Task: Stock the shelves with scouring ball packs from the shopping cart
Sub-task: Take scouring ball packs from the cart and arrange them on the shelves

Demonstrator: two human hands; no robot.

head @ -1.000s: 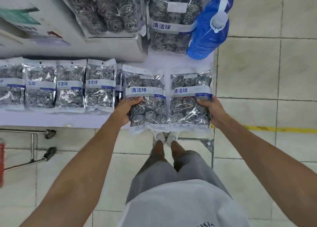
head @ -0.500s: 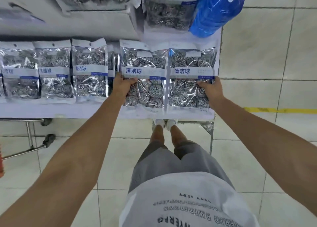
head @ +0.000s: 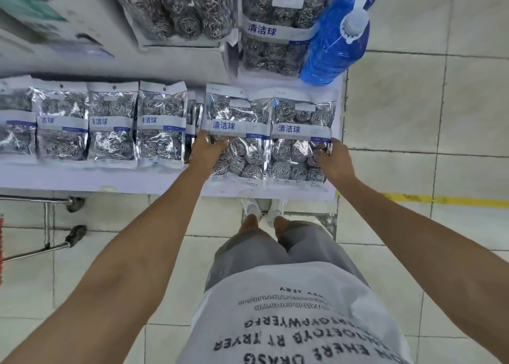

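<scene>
Left hand (head: 208, 150) grips the left pack (head: 237, 135) at its left edge, fingers curled over the film. Right hand (head: 332, 161) grips the right pack (head: 301, 140) at its right edge. Outer-edge holds likely let both packs sit edge to edge. Both lie flat on the shelf (head: 82, 178), near its right end. Long axes run front to back, headers toward the rear. Further packs (head: 161, 124) line up leftward.
</scene>
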